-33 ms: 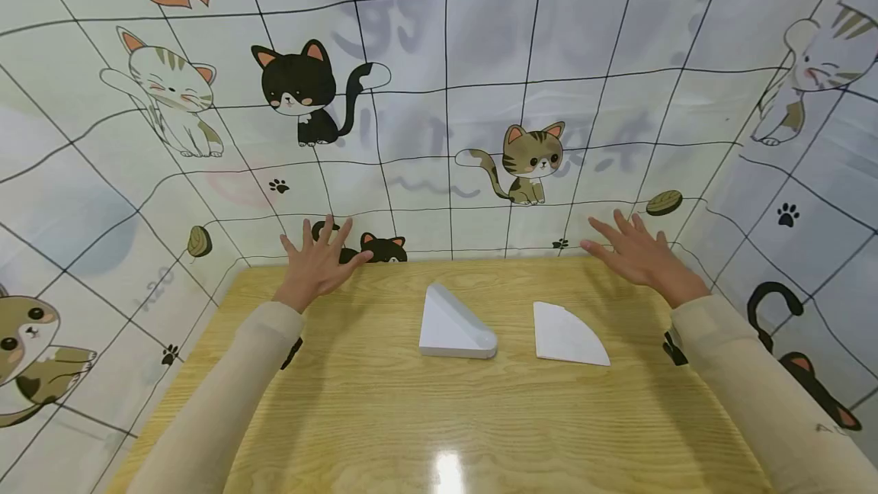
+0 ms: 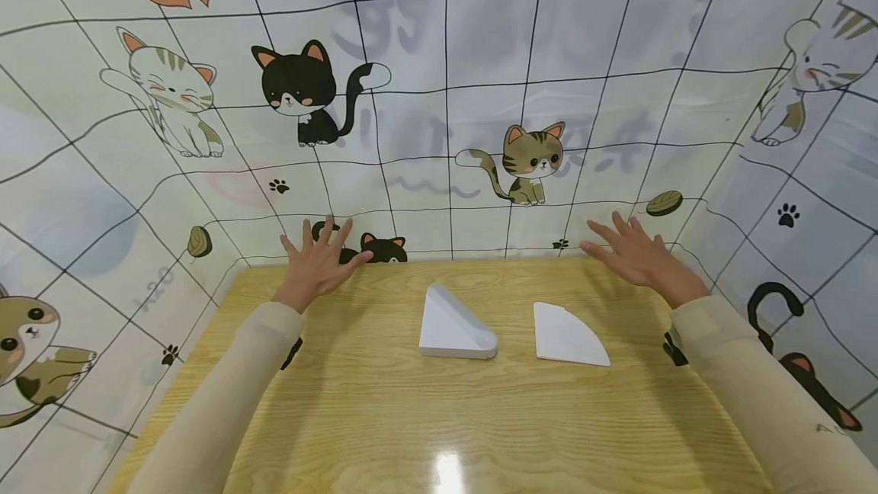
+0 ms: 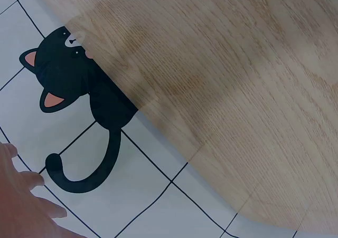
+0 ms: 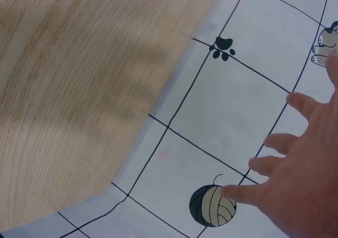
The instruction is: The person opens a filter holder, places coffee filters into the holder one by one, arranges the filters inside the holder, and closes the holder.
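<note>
White wedge nr sheet; L hand, R hand spread.

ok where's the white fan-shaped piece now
In the head view, the white fan-shaped piece lies on the wooden table, right of centre, just right of the triangular piece and apart from the right hand.

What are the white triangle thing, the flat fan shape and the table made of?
The white triangle thing might be smooth plastic: it has thick sides and a rounded corner. The flat fan shape is probably matt paper: thin, with crisp edges. The table shows grain and a glossy reflection: wood or a lookalike.
</note>
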Demonstrator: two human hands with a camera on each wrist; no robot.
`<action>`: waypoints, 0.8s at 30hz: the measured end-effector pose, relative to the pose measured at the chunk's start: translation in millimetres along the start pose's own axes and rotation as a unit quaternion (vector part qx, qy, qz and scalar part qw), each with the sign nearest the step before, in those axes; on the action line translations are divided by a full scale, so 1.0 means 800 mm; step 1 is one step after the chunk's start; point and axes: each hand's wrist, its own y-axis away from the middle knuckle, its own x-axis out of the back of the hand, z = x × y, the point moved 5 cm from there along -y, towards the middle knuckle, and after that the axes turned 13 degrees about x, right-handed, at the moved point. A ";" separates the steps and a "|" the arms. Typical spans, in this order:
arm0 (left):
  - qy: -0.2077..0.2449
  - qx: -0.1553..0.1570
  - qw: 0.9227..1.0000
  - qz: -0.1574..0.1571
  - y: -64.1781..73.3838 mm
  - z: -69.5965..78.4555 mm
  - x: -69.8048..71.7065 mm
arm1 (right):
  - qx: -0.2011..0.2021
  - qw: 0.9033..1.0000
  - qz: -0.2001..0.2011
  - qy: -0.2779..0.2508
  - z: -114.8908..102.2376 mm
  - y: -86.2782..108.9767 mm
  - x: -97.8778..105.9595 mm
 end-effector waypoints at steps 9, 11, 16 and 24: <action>-0.002 0.006 1.000 -0.012 0.002 -0.006 -0.004 | 0.010 1.000 0.025 0.000 -0.007 -0.001 0.001; -0.003 0.006 1.000 -0.013 0.003 -0.005 -0.004 | 0.009 1.000 0.028 0.003 -0.008 -0.001 0.002; 0.013 0.009 0.999 -0.028 0.005 0.003 -0.007 | 0.012 0.999 0.036 -0.006 -0.012 0.004 0.002; 0.166 -0.028 0.983 -0.066 0.021 0.039 -0.020 | 0.054 0.994 0.085 -0.036 -0.036 0.024 -0.013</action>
